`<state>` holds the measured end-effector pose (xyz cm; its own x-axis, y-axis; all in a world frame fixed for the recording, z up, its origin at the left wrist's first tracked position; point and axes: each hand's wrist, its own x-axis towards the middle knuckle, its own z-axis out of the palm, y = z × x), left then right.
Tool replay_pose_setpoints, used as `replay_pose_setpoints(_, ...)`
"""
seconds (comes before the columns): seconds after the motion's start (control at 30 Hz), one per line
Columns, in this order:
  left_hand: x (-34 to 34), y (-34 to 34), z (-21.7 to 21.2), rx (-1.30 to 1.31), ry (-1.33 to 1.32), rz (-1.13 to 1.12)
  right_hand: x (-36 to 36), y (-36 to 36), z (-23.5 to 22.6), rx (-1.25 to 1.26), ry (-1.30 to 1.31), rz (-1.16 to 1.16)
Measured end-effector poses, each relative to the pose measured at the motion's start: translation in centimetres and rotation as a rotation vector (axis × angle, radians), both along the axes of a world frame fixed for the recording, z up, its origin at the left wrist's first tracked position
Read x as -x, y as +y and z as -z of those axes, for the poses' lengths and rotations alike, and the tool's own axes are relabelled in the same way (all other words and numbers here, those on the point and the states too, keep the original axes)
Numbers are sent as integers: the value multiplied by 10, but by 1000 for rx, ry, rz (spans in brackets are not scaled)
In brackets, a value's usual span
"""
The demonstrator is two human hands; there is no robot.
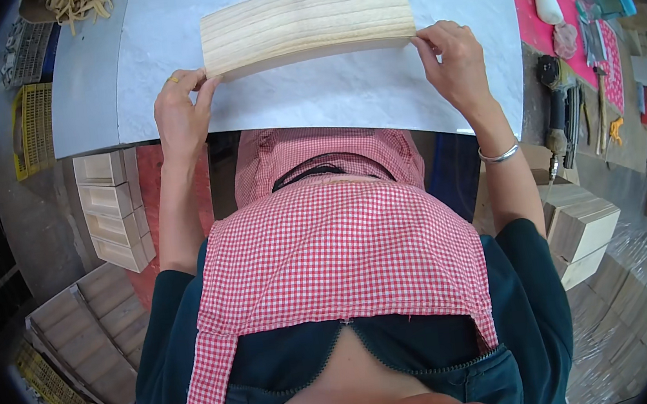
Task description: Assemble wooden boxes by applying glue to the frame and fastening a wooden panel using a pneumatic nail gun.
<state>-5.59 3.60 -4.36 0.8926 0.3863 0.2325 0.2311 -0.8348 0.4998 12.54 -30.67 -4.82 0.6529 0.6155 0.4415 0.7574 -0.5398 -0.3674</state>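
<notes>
A person in a red checked apron grips a pale wooden board (306, 21) with 2 bare hands at the near edge of a pale marble-look counter (328, 95). The board lies flat on the counter, its long axis running left to right across the person's front, grain following the same line. The left hand (180, 114) pinches the board's near left corner, fingers (205, 88) curled up against its edge and thumb tucked beneath; the right hand (455, 66) clasps the near right corner, fingers (432, 33) bent over the top face. Both hands sit at the side of the board closest to the body, so the wood stretches away from the fingers toward the far side of the counter, and neither hand is nearer than the other: each holds 1 end. A silver bangle (498, 156) circles the right wrist. To the left, below the counter, stand stacked wooden blocks (111, 208); more wooden blocks (583, 230) rest to the right. Hand tools (566, 113) lie on the right end of the counter, beside a red mat (550, 32), well apart from the board.
</notes>
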Motion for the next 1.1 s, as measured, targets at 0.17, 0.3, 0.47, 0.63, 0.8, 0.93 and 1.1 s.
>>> replay_pose_setpoints(0.17, -2, -2, -6, 2, 2, 22, -8, -6, 7, -58, 39, -59)
replay_pose_setpoints(0.3, -1, -2, -14, -9, 64, 30, -11, -11, 6, -101, 148, -68)
replay_pose_setpoints(0.47, -15, -9, -45, -84, 114, 26, -19, -13, -2, -313, 341, 3)
replay_pose_setpoints(0.63, -76, -64, -62, -161, 57, 393, -30, 9, 8, -574, 365, 123)
replay_pose_setpoints(0.8, -140, -121, -38, -208, 60, 631, -37, 38, 18, -634, 326, 181)
replay_pose_setpoints(0.93, -156, -128, -26, -220, 89, 648, -39, 44, 22, -634, 381, 214)
replay_pose_setpoints(1.1, -163, -127, -20, -83, 105, 632, -37, 49, 24, -684, 459, 240)
